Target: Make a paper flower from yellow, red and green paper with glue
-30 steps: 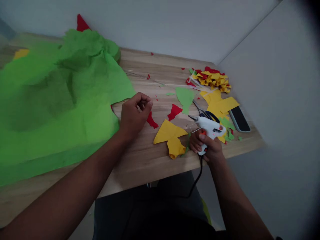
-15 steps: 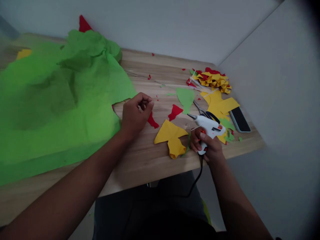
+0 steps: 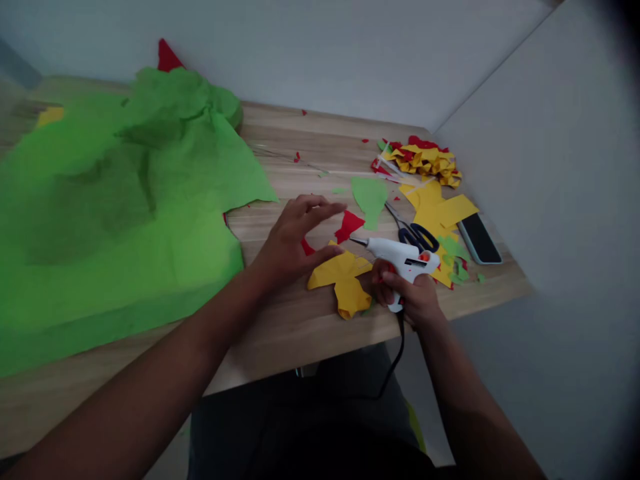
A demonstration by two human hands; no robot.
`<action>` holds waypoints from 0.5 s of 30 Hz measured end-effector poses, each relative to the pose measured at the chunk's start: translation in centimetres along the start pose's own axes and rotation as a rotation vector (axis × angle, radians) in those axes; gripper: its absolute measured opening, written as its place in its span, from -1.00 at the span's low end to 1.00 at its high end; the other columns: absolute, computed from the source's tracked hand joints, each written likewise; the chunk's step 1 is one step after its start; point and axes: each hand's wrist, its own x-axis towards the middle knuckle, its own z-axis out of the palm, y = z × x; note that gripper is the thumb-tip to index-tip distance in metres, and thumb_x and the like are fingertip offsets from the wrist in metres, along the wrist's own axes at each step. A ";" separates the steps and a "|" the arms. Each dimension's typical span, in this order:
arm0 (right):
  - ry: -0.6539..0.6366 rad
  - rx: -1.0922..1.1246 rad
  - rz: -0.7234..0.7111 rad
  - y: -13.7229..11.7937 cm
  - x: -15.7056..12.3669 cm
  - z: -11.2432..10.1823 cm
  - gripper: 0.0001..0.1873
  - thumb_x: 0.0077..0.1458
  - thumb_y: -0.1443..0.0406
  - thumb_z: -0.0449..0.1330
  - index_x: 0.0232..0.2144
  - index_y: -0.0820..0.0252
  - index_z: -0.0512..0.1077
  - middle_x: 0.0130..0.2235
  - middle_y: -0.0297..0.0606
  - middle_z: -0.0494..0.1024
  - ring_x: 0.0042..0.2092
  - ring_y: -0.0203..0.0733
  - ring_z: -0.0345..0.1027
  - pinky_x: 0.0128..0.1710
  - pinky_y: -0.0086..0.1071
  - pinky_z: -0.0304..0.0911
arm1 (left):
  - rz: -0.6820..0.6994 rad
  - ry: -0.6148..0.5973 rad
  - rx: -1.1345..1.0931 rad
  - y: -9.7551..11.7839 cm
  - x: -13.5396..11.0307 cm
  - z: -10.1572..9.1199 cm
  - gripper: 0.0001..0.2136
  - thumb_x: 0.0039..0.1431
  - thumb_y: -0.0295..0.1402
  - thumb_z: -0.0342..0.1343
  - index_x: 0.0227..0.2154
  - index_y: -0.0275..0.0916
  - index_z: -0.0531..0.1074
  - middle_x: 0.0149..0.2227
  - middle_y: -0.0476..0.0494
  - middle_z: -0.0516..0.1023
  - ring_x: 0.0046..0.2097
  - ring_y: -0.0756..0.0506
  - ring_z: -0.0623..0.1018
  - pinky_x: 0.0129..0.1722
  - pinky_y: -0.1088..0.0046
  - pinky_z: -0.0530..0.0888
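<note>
My right hand [image 3: 413,297] is closed around the handle of a white glue gun [image 3: 400,253], whose nozzle points left. With fingers and thumb spread apart, my left hand [image 3: 295,240] hovers over the table and holds nothing. Just below its fingertips lie a red paper piece [image 3: 349,225] and a folded yellow paper shape [image 3: 345,280]. Another red scrap [image 3: 307,247] is partly covered by the left hand. A large green paper sheet [image 3: 125,267], crumpled toward the back, spreads over the left side of the table.
Dark-handled scissors [image 3: 417,235] lie behind the glue gun. Farther right are yellow paper [image 3: 425,203], a phone [image 3: 480,239] and a heap of yellow and red curled paper [image 3: 425,160]. A green cutout [image 3: 370,200] lies mid-table. The gun's black cord [image 3: 397,360] hangs over the table edge.
My left hand has moved right, its fingers opening from a closed curl. The glue gun in my right hand has shifted slightly left and down, uncovering more of the scissors.
</note>
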 end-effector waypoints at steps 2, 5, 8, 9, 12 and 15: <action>0.004 -0.023 0.016 0.1 -0.1 -0.1 -0.73 0.06 0.13 0.36 -0.48 0.16 0.44 -0.65 -0.42 0.38 -0.62 -0.31 0.21 -0.58 -0.36 0.11 | 0.064 -0.061 0.026 -0.1 0.0 0.0 -0.49 0.16 -0.07 0.26 0.17 -0.02 0.40 0.11 -0.21 0.42 0.09 -0.19 0.42 0.08 0.19 0.41; 0.022 -0.050 0.030 0.3 -0.1 -0.1 -0.72 0.06 0.10 0.36 -0.49 0.16 0.46 -0.67 -0.41 0.37 -0.62 -0.28 0.21 -0.57 -0.34 0.11 | 0.135 -0.148 0.087 -0.1 -0.1 -0.1 -0.60 0.18 -0.12 0.24 0.08 0.01 0.48 0.12 -0.20 0.39 0.10 -0.20 0.41 0.08 0.17 0.41; 0.033 -0.061 0.042 0.4 -0.2 -0.1 -0.72 0.05 0.10 0.36 -0.48 0.17 0.48 -0.69 -0.42 0.36 -0.63 -0.28 0.21 -0.59 -0.35 0.10 | 0.165 -0.113 0.110 0.2 0.0 -0.4 -0.65 0.21 -0.19 0.23 0.06 -0.01 0.49 0.08 -0.19 0.43 0.06 -0.18 0.43 0.07 0.18 0.41; 0.036 -0.053 0.044 0.4 -0.2 -0.1 -0.72 0.05 0.10 0.36 -0.47 0.18 0.48 -0.70 -0.42 0.36 -0.64 -0.28 0.21 -0.60 -0.36 0.09 | 0.151 -0.065 0.095 0.3 0.0 -0.5 -0.64 0.22 -0.22 0.23 0.08 -0.02 0.48 0.06 -0.18 0.45 0.05 -0.17 0.44 0.05 0.20 0.42; 0.037 -0.029 0.036 0.3 -0.1 0.0 -0.71 0.04 0.09 0.36 -0.48 0.17 0.46 -0.70 -0.43 0.35 -0.65 -0.29 0.19 -0.62 -0.36 0.07 | 0.036 0.121 0.045 0.5 0.2 -0.6 -0.69 0.25 -0.29 0.19 0.06 -0.05 0.48 -0.03 -0.14 0.49 0.00 -0.12 0.47 0.02 0.25 0.45; 0.039 -0.027 0.028 0.1 -0.1 0.1 -0.71 0.04 0.10 0.36 -0.50 0.15 0.44 -0.70 -0.43 0.35 -0.65 -0.28 0.18 -0.62 -0.35 0.09 | -0.156 0.277 0.026 0.6 0.4 -0.8 -0.80 0.28 -0.32 0.14 -0.07 -0.08 0.56 -0.13 -0.10 0.52 -0.08 -0.09 0.51 -0.05 0.31 0.47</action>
